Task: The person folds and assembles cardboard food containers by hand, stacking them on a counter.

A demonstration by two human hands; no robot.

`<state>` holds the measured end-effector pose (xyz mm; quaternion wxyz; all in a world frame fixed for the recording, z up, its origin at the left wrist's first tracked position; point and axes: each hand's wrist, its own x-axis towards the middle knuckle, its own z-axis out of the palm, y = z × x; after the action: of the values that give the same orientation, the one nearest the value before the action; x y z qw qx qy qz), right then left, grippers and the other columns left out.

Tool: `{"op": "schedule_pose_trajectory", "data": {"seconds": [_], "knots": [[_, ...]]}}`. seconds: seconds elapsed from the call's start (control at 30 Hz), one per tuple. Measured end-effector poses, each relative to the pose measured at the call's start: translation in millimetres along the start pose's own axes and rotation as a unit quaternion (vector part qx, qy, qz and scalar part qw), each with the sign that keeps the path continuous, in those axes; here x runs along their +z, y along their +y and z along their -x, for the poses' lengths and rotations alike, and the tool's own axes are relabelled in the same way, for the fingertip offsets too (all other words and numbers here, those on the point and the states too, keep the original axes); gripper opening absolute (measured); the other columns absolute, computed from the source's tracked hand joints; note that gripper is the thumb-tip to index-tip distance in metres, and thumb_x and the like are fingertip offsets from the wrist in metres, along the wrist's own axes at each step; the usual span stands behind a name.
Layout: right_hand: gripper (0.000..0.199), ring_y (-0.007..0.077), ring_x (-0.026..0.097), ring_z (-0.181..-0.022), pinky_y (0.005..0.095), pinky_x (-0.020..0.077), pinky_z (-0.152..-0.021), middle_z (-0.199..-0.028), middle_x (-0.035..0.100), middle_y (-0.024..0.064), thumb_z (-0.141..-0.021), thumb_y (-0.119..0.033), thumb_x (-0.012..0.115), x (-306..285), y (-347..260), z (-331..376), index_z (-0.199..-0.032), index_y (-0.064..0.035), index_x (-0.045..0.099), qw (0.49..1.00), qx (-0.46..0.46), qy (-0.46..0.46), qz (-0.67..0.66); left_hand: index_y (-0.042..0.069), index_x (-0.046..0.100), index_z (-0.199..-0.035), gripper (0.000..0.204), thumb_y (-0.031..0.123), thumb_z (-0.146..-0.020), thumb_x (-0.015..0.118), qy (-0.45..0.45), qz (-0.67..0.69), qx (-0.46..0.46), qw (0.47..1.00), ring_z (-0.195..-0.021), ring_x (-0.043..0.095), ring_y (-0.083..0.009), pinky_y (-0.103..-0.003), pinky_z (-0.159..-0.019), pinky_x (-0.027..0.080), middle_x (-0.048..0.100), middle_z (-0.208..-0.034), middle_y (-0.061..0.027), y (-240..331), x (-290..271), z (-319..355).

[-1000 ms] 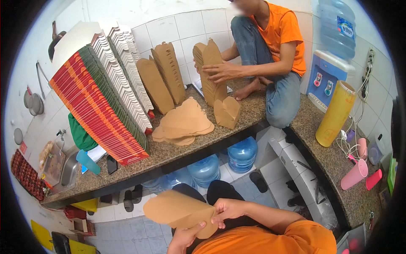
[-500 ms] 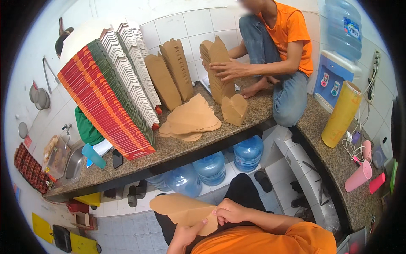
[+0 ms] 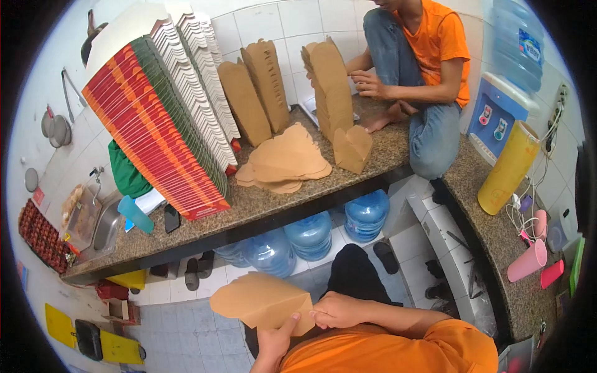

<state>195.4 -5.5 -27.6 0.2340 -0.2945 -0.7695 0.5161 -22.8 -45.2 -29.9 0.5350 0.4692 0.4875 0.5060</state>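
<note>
Over my lap I hold a brown paperboard box blank (image 3: 255,297), creased along its middle. My left hand (image 3: 275,339) is closed on its lower edge, thumb on top and the other fingers hidden beneath. My right hand (image 3: 336,309) pinches the blank's right end, fingers curled. On the counter ahead lies a loose pile of flat brown blanks (image 3: 287,158). Beside it stands a folded brown box (image 3: 352,149), in front of a tall nested stack of brown boxes (image 3: 328,87). Two more brown stacks (image 3: 245,102) rise behind the pile.
A long stack of red, green and white boxes (image 3: 158,133) leans on the granite counter (image 3: 261,208). A person in orange (image 3: 441,62) squats on the counter at right. Blue water jugs (image 3: 309,236) stand underneath. A yellow film roll (image 3: 507,168) and pink cups (image 3: 527,261) are at right.
The blank in my hands has shifted slightly left and up, its left part lifting. The other person's hand has drawn back from the tall brown stack. My view has shifted slightly.
</note>
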Motion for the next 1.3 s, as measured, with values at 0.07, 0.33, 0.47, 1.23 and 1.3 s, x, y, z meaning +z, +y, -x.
{"op": "schedule_pose_trajectory", "data": {"seconds": [0.07,0.33,0.47,1.23,1.3], "knots": [[0.037,0.0329,0.069,-0.064,0.0443,0.0541,-0.065,-0.067,0.068,0.0148,-0.103,-0.025,0.051,3,7,-2,-0.079,-0.0004,0.065,0.999,-0.012,0.035,0.038,-0.002,0.062,-0.126,0.04,0.0,-0.089,0.078,0.023,0.002,-0.017,1.0,-0.105,0.068,-0.0204,-0.035,-0.092,0.055,0.07,-0.117,-0.0103,5,5,-2],[0.024,0.0307,0.072,-0.089,0.0406,0.0562,-0.079,-0.099,0.074,0.0144,-0.1,-0.026,0.064,-1,-7,-11,-0.098,-0.0031,0.068,0.954,-0.035,0.179,0.239,-0.003,0.066,-0.119,0.031,0.004,-0.091,0.076,0.087,-0.015,0.02,0.996,-0.096,0.07,-0.0191,-0.033,-0.084,0.057,0.073,-0.108,-0.0097,0,-9,-26],[0.055,0.035,0.06,-0.13,0.0474,0.0449,-0.109,-0.141,0.062,0.0202,-0.097,-0.029,0.07,-15,-27,-23,-0.144,-0.0046,0.056,0.933,-0.149,0.225,0.237,-0.002,0.064,-0.126,0.036,0.002,-0.091,0.072,-0.139,-0.113,-0.03,0.983,-0.1,0.071,-0.0175,-0.034,-0.086,0.057,0.074,-0.112,-0.0096,1,-15,-34],[0.012,0.0263,0.063,-0.076,0.0351,0.0491,-0.063,-0.09,0.06,0.0108,-0.086,-0.001,0.072,-11,-4,-2,-0.098,-0.0035,0.072,0.941,-0.226,0.239,0.075,-0.001,0.069,-0.127,0.04,-0.007,-0.088,0.076,-0.345,0.072,-0.155,0.923,-0.104,0.068,-0.0111,-0.029,-0.093,0.054,0.075,-0.116,-0.0037,-3,-38,-57],[0.011,0.0295,0.06,-0.074,0.0398,0.0479,-0.063,-0.086,0.052,0.0102,-0.082,-0.002,0.07,-17,-18,-2,-0.093,-0.004,0.069,0.95,-0.264,0.131,0.105,-0.002,0.068,-0.128,0.04,-0.006,-0.089,0.075,-0.375,0.066,-0.154,0.912,-0.105,0.067,-0.0107,-0.029,-0.094,0.054,0.075,-0.116,-0.0037,-1,-45,-50]]}}
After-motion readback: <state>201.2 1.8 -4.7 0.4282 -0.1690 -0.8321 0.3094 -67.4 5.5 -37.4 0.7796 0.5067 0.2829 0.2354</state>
